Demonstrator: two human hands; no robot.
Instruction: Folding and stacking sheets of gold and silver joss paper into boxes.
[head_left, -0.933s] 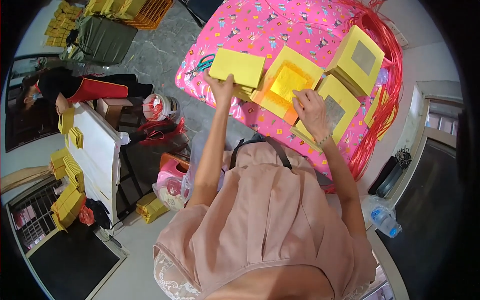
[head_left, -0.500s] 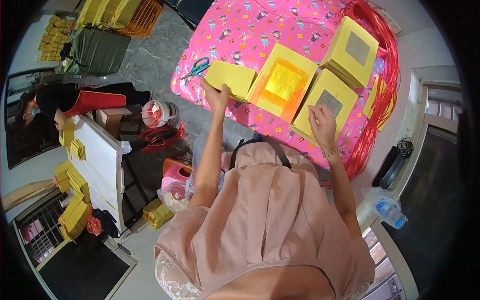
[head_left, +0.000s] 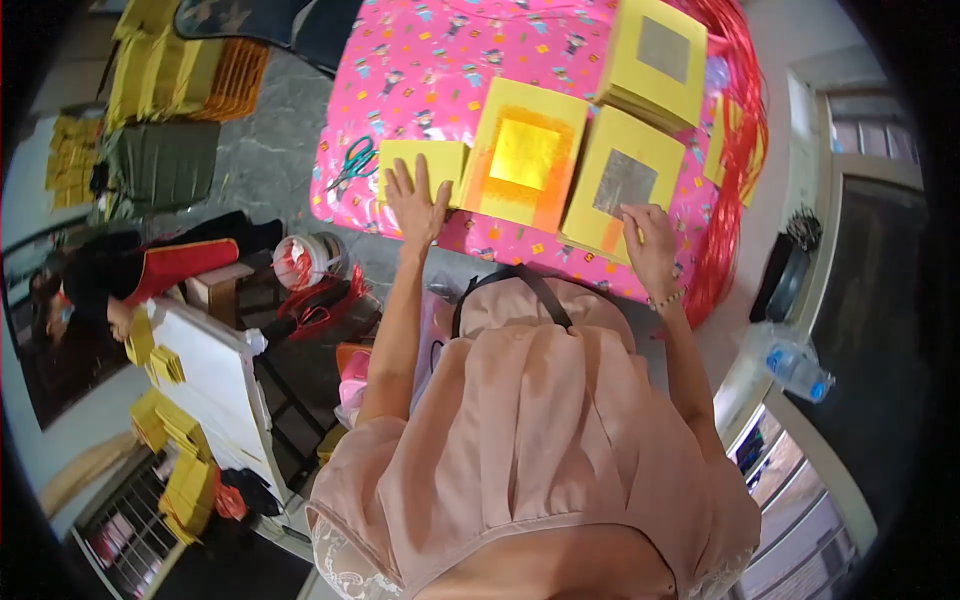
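Observation:
My left hand (head_left: pixel 418 207) lies with its fingers spread on top of a small stack of plain yellow paper (head_left: pixel 445 157). Beside that stack is a larger stack of yellow paper (head_left: pixel 525 155) bearing an orange patch and a shiny gold square. My right hand (head_left: pixel 651 240) has its fingers curled together over the near right edge of a paper stack with a silver square (head_left: pixel 625 180); what its fingers hold, if anything, is hidden. Farther back stands another silver-squared stack (head_left: pixel 663 52). Green-handled scissors (head_left: pixel 355 163) rest left of the plain stack.
A pink patterned cloth (head_left: pixel 430 70) covers the table. Red plastic strands (head_left: pixel 735 180) hang along its right side. To the left, another person (head_left: pixel 90 285) works at a white table (head_left: pixel 215 375) with yellow paper bundles. A white bucket (head_left: pixel 300 262) stands between the tables.
My left hand has gone from gripping the plain stack's near edge to lying flat on top. My right hand stays curled near the silver-squared stack. The view has shifted.

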